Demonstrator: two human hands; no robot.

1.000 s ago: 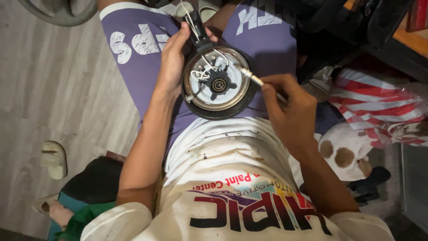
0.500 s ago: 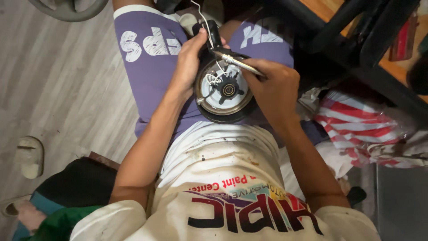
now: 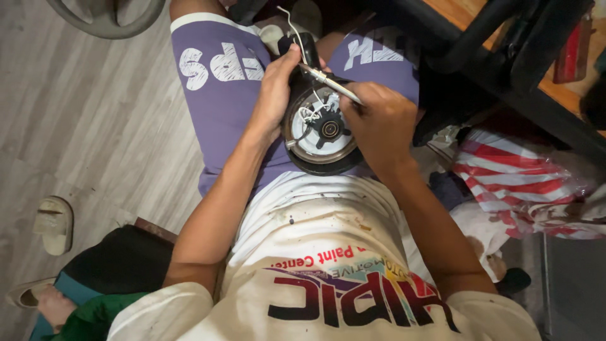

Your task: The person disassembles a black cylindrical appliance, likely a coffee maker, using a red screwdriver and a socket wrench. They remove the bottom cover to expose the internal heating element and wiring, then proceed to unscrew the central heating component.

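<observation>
A round motor housing, black-rimmed with a pale inner plate and a dark hub at its centre, rests on the person's lap between the thighs of purple shorts. The left hand grips it at its 10 o'clock edge, fingers curled closed around the black upper part while the thumb lies along the rim. The right hand sits at the housing's 3 o'clock side, its fingers pinched shut on a thin metal-tipped tool that slants up toward 10 o'clock across the top of the housing. Thin white wires loop over the inner plate just below the tool's shaft, and one stands up past 12 o'clock. A red-and-white striped cloth lies at 3 o'clock, and a pale sandal on the wooden floor at 8 o'clock.
</observation>
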